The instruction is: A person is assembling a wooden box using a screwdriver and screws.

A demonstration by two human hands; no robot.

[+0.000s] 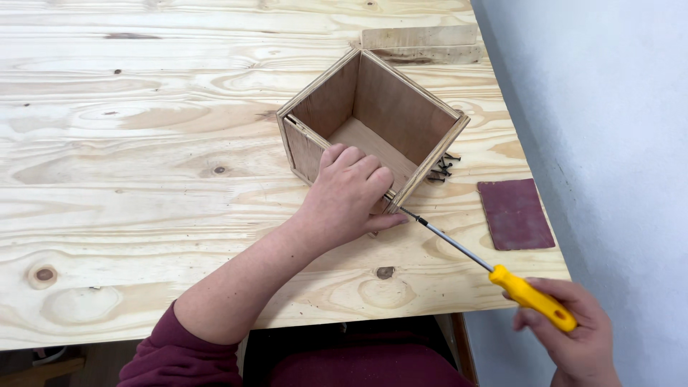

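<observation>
1. The box [373, 122] sits open side up on the table [143, 143], toward its far right part, one corner turned to the person.
2. The left hand [347, 197] lies over the box's near wall, fingers curled over the rim and thumb against the outside, clamped on it.
3. The right hand [577, 337] is closed round the yellow handle of the screwdriver [494, 269], out past the table's near right edge.
4. The screwdriver's long axis runs from the right hand up and left; its tip meets the box's near corner, just beside the left thumb. The left hand is much nearer the box than the right.
5. Black screws [443, 167] lie in a small heap against the box's right wall; a dark red sandpaper sheet [514, 213] lies near, to the right.
6. Hidden: the tip's contact point and any screw there are too small to make out; the left palm covers part of the wall; the right hand is cut off at the lower edge.
</observation>
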